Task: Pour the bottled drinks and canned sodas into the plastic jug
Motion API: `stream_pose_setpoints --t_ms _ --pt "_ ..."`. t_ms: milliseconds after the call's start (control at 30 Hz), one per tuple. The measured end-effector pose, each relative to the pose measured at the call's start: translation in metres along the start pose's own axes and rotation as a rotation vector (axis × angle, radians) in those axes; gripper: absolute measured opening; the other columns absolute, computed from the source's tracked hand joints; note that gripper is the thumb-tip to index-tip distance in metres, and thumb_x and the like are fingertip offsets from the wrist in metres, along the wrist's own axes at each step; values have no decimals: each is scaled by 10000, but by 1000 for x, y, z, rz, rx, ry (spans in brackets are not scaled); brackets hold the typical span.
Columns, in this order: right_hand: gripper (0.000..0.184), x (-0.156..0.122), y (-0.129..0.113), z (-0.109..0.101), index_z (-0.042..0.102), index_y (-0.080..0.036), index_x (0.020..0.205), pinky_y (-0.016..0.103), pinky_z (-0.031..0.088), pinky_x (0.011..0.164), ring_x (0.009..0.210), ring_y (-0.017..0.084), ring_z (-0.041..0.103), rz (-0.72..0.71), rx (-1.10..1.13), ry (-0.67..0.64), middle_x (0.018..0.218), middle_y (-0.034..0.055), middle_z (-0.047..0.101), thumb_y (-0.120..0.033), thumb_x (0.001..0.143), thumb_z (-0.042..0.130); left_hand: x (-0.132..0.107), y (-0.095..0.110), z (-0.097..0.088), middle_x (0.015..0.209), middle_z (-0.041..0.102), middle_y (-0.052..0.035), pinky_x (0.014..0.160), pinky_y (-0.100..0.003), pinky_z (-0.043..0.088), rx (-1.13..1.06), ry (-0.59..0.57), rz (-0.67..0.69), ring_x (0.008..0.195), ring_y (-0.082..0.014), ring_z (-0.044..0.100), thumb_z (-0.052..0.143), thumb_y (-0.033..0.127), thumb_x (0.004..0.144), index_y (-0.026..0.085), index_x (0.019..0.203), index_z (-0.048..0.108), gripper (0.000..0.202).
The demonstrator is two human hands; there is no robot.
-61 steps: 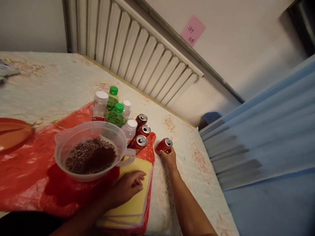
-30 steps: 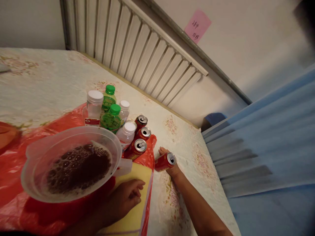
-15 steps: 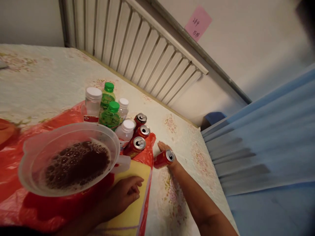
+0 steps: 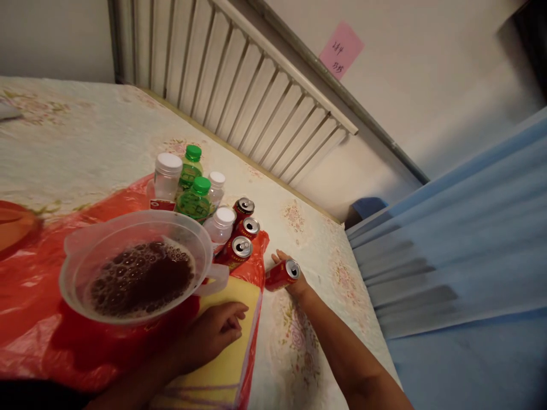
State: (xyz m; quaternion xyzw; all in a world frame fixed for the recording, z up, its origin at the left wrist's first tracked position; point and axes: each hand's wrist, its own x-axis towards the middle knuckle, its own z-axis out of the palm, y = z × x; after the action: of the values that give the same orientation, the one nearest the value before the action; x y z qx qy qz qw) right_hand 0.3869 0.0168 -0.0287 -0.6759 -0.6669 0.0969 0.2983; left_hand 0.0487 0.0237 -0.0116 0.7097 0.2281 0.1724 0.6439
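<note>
My left hand (image 4: 216, 330) rests with loosely curled fingers, apart and holding nothing, over a yellow flat sheet (image 4: 213, 370). Just behind it, a clear plastic measuring jug (image 4: 139, 225) of dark, bubbly liquid (image 4: 143, 279) sits with its handle toward my hands. My right hand (image 4: 294, 285) is beside a red drink can (image 4: 281, 275), fingers stretched out past it. The can hides most of that palm, and whether they touch is unclear. Three more opened red cans (image 4: 235, 253) stand to the left of it.
Beyond the jug stand white-capped clear bottles (image 4: 220, 226) and two green-capped bottles (image 4: 194, 199). A red plastic sheet (image 4: 25, 319) lies under them on the floral tablecloth (image 4: 85, 142). An orange object (image 4: 15, 225) is at the left edge. A radiator (image 4: 239, 80) and blue curtain (image 4: 419, 273) border the table.
The view has shifted slightly, so the jug appears a little further right and smaller. The fingertips of my right hand look more spread beyond the can. My left hand stays in place.
</note>
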Motion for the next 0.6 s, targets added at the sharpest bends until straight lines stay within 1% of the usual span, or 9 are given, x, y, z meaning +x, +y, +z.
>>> stream_pose_setpoints --t_ms 67,167,300,400,500,600 --pt "451 -5 -1 2 660 -243 1198 506 380 1075 1225 290 568 13 11 17 1248 83 666 -415 781 668 0 -1 0 1092 698 -71 854 -304 517 10 3 3 917 -190 649 551 247 794 196 1194 607 407" --pt "448 -6 -1 3 656 -248 1209 509 376 1080 1231 288 563 29 26 27 1262 84 657 -409 791 657 0 -4 1 1098 697 -69 851 -304 521 0 9 15 915 -189 650 555 243 793 200 1195 609 408" --pt "472 -1 3 3 673 -267 1199 498 295 1141 1295 297 509 53 35 8 1351 54 601 -365 738 696 0 -7 2 1099 693 -74 859 -308 520 -7 8 22 919 -189 651 552 241 797 193 1196 614 407" --pt "477 3 5 4 686 -275 1179 500 258 1159 1308 306 495 83 43 2 1355 38 600 -344 708 708 0 -6 2 1096 694 -71 855 -302 519 -12 11 16 917 -185 650 549 232 793 196 1196 614 410" --pt "525 8 4 5 686 -285 1175 483 243 1171 1330 310 466 110 56 23 1363 26 593 -354 658 740 0 -3 1 1095 693 -71 849 -300 518 -4 8 5 918 -185 650 550 239 792 191 1195 615 411" --pt "530 9 1 6 699 -276 1137 463 259 1172 1329 309 463 142 74 69 1343 25 608 -356 617 763 1 -2 1 1075 693 -74 845 -305 515 4 6 5 914 -186 649 548 239 787 173 1194 613 417"
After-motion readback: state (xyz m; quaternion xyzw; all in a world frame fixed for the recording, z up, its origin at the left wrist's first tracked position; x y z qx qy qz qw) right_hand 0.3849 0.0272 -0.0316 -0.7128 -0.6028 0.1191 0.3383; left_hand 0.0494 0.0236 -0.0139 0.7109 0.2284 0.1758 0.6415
